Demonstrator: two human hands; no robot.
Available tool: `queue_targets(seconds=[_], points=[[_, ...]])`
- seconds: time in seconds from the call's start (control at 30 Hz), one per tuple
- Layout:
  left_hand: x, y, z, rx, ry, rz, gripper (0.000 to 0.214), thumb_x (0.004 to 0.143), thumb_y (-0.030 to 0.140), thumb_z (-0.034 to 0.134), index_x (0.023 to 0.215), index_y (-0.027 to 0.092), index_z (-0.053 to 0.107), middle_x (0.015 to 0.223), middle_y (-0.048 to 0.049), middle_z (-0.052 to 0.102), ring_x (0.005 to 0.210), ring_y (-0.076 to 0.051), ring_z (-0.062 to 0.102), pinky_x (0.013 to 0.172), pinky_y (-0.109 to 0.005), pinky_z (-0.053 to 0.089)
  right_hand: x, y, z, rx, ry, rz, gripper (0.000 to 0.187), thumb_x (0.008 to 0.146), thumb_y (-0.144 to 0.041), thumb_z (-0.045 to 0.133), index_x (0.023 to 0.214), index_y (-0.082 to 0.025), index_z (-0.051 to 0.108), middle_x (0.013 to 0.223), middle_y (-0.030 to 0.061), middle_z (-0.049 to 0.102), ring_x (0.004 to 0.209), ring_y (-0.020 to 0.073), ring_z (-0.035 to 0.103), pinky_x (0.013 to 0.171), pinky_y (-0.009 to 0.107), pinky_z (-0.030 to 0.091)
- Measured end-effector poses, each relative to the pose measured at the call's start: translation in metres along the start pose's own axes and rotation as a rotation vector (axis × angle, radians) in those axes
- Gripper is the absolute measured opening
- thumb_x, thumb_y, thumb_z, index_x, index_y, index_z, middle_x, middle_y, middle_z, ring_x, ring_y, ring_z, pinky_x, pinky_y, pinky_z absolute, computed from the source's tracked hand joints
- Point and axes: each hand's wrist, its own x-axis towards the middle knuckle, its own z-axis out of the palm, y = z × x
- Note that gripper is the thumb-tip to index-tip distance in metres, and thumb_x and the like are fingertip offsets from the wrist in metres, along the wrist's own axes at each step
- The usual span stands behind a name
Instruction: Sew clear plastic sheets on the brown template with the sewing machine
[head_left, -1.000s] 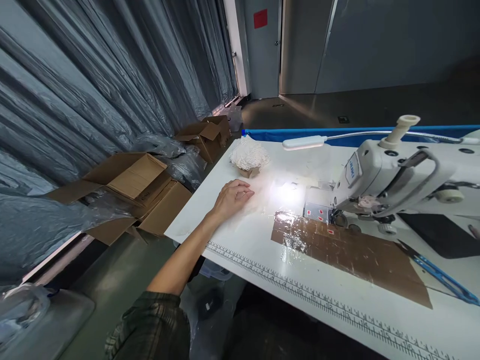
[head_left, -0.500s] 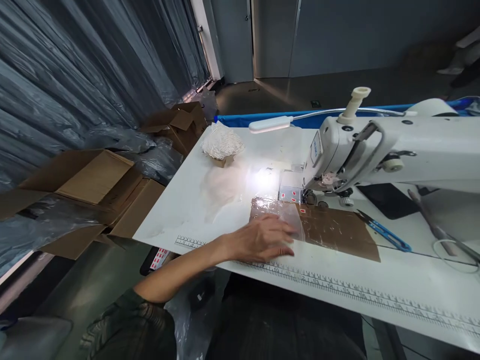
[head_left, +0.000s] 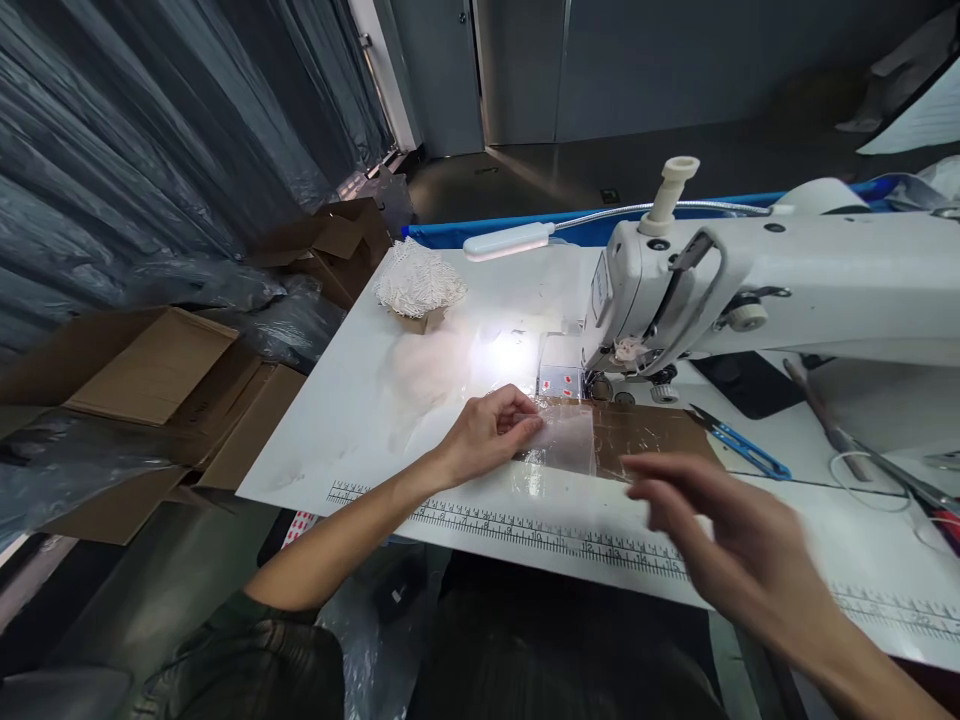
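Note:
My left hand (head_left: 491, 430) pinches the left edge of a small clear plastic piece (head_left: 564, 441) that lies on the white table (head_left: 352, 420), partly over a brown taped patch (head_left: 645, 432). My right hand (head_left: 731, 545) hovers above the table's front edge with its fingers stretched out and apart, blurred by motion, holding nothing. It points toward the plastic piece. Just behind the patch stands a white sewing machine (head_left: 757, 285), its needle area close to the plastic. A small white lamp (head_left: 506, 241) on a bent arm lights the table.
A heap of white stringy material (head_left: 416, 280) sits on a small box at the table's far left. Blue-handled scissors (head_left: 739, 448) lie right of the patch. A printed ruler (head_left: 540, 530) runs along the front edge. Open cardboard boxes (head_left: 142, 365) and plastic sheeting fill the floor at left.
My left hand moved from the table's far left to the clear plastic piece and pinched it. My right hand came into view from the right. The view shifted right.

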Motion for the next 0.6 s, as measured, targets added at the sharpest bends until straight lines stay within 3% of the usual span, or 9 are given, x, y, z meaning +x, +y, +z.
queue_targets(seconds=[0.07,0.13,0.23,0.33,0.4,0.5,0.6], points=[[-0.008,0.015,0.009,-0.272,-0.112,-0.074,0.018,0.087,0.030,0.064,0.093,0.015,0.056,0.084,-0.0047,0.070,0.078,-0.015,0.070,0.070,-0.029,0.059,0.023,-0.002,0.010,0.261,-0.270,0.104,0.047,0.088,-0.052,0.056,0.122,-0.020,0.060,0.101,0.0093,0.070,0.082,0.0194,0.068,0.066,0.030,0.058],[-0.014,0.029,0.015,-0.425,-0.216,-0.121,0.021,0.086,0.031,0.066,0.093,0.014,0.057,0.081,-0.0045,0.070,0.073,-0.014,0.070,0.068,-0.028,0.060,0.037,-0.002,0.019,0.524,-0.473,0.110,0.051,0.084,-0.051,0.062,0.124,-0.020,0.058,0.108,0.0087,0.069,0.094,0.0210,0.067,0.079,0.034,0.057],[-0.012,0.043,0.008,-0.433,-0.198,-0.118,0.025,0.083,0.035,0.069,0.091,0.013,0.060,0.071,-0.0017,0.067,0.061,-0.011,0.068,0.059,-0.021,0.058,0.048,0.004,0.024,0.753,-0.570,0.132,0.041,0.084,-0.048,0.062,0.114,-0.019,0.063,0.100,0.0058,0.071,0.090,0.0185,0.067,0.082,0.035,0.056],[0.005,0.043,-0.014,-0.324,-0.020,-0.112,0.029,0.084,0.040,0.066,0.094,0.014,0.061,0.068,-0.0004,0.065,0.054,-0.010,0.064,0.042,-0.016,0.051,0.061,0.014,0.023,0.760,-0.588,0.234,0.035,0.086,-0.045,0.058,0.106,-0.017,0.064,0.088,0.0043,0.072,0.078,0.0163,0.068,0.076,0.035,0.056],[0.022,0.035,-0.026,-0.210,0.096,-0.077,0.027,0.084,0.038,0.066,0.095,0.014,0.061,0.069,-0.0001,0.064,0.048,-0.008,0.059,0.035,-0.015,0.045,0.075,0.021,0.021,0.653,-0.556,0.293,0.035,0.085,-0.044,0.056,0.106,-0.017,0.062,0.086,0.0049,0.072,0.073,0.0167,0.068,0.067,0.033,0.055],[0.045,0.015,-0.033,0.021,0.114,-0.082,0.021,0.088,0.034,0.059,0.094,0.013,0.062,0.071,-0.0002,0.064,0.048,-0.008,0.059,0.037,-0.017,0.044,0.095,0.027,0.020,0.238,-0.360,0.288,0.028,0.086,-0.040,0.054,0.102,-0.019,0.064,0.080,0.0042,0.071,0.068,0.0176,0.066,0.061,0.031,0.050],[0.059,-0.005,-0.031,0.352,0.150,0.003,0.019,0.090,0.029,0.056,0.100,0.014,0.063,0.071,0.0008,0.064,0.056,-0.010,0.061,0.052,-0.021,0.051,0.103,0.030,0.021,-0.115,-0.180,0.235,0.024,0.085,-0.041,0.053,0.092,-0.022,0.067,0.067,0.0013,0.068,0.062,0.0187,0.064,0.057,0.030,0.044]])
